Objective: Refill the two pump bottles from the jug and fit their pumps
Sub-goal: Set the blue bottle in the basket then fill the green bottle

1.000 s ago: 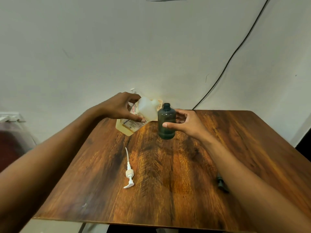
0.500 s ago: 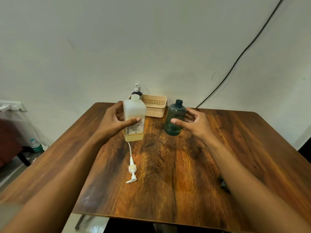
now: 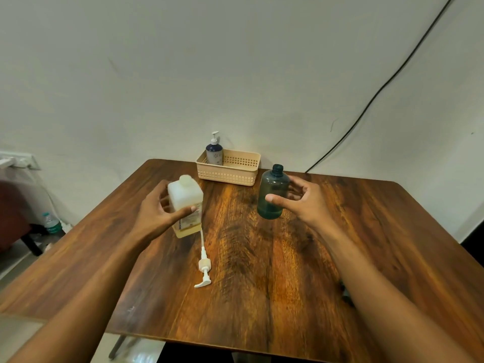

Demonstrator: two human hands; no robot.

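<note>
The white jug (image 3: 184, 197), capped, with yellowish liquid low in it, stands upright on the wooden table (image 3: 262, 297). My left hand (image 3: 157, 214) grips it, thumb across the label and fingers behind. To the right stands a dark green bottle (image 3: 272, 195) with an uncapped neck. My right hand (image 3: 301, 203) curls round it, thumb in front and fingers behind. A white pump (image 3: 204, 268) with its long tube lies on the table in front of the jug. A dark pump (image 3: 345, 293) shows only partly behind my right forearm.
At the table's far edge a beige basket (image 3: 230, 174) holds a dark blue bottle with a white pump (image 3: 214, 153). A black cable (image 3: 366, 106) runs down the wall to the right. A water bottle (image 3: 51, 222) stands on the floor at left.
The jug was tilted toward the green bottle; now it stands upright on the table, further left. The green bottle stands a little further right. Both hands stay on them.
</note>
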